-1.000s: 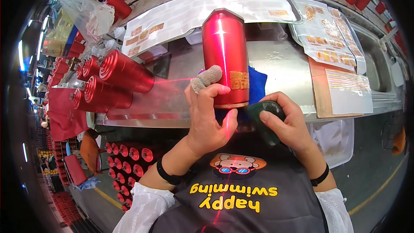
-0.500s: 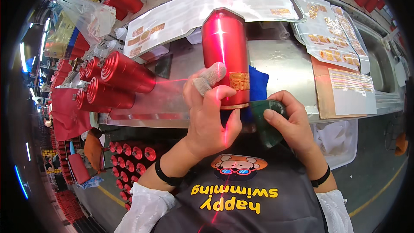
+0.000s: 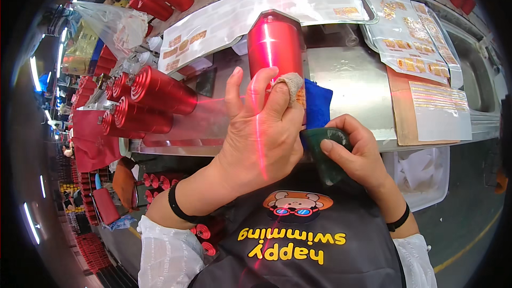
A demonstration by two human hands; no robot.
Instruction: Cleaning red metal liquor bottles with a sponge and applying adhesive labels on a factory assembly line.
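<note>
A red metal canister (image 3: 266, 48) lies on its side in front of me, with a dark angular plate at its far end. My left hand (image 3: 264, 133) is over its near end, fingers apart. A finger wrapped in beige cloth (image 3: 291, 82) presses on the canister beside a gold patterned decal (image 3: 301, 97), which the hand partly covers. In my right hand (image 3: 357, 152), pinched between thumb and fingers, is a dark green flat scraper (image 3: 329, 154), held just right of the canister's near end. Behind it lies a blue cloth (image 3: 318, 104).
Several red canisters (image 3: 162, 90) stand tilted at the left. White sheets with gold decals (image 3: 410, 42) lie at the right, near a decal strip sheet (image 3: 440, 109) on cardboard. A metal sink (image 3: 474, 80) is far right, a white bin (image 3: 421, 176) below. Red laser lines cross the canister.
My left hand has turned over and shifted right, bringing its cloth-wrapped finger onto the canister by the decal. My right hand still grips the scraper, which has dipped slightly.
</note>
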